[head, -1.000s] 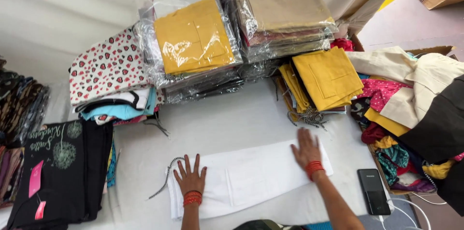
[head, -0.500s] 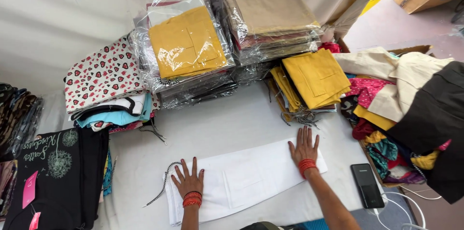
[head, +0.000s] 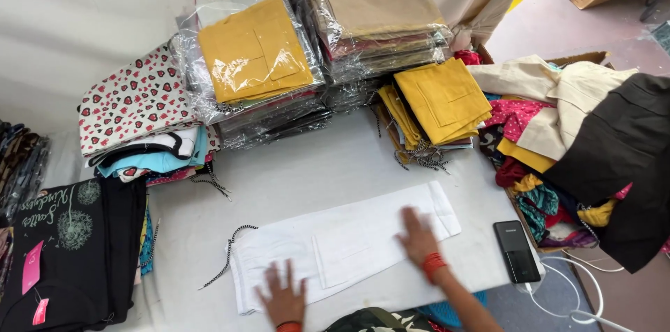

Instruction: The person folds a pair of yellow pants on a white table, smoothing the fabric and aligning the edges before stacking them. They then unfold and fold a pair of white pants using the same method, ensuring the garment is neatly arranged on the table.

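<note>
Both hands are lying flat with fingers spread, pinching nothing: the left hand (head: pixel 283 297) and the right hand (head: pixel 419 238) are pressing on the long folded white cloth garment (head: pixel 342 245), apparently keeping it smooth on the white-covered desk (head: pixel 307 171). Its black-and-white drawstring (head: pixel 227 255) is trailing off leftward. A black smartphone (head: pixel 516 251) is lying just right, and plastic-wrapped stacks of folded clothes (head: pixel 314 60) are sitting behind.

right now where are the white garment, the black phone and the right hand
white garment (head: pixel 349 245), head view, on its flat middle panel
black phone (head: pixel 516 251), head view, on its dark screen
right hand (head: pixel 419 238), head view, on the back of the hand
</note>
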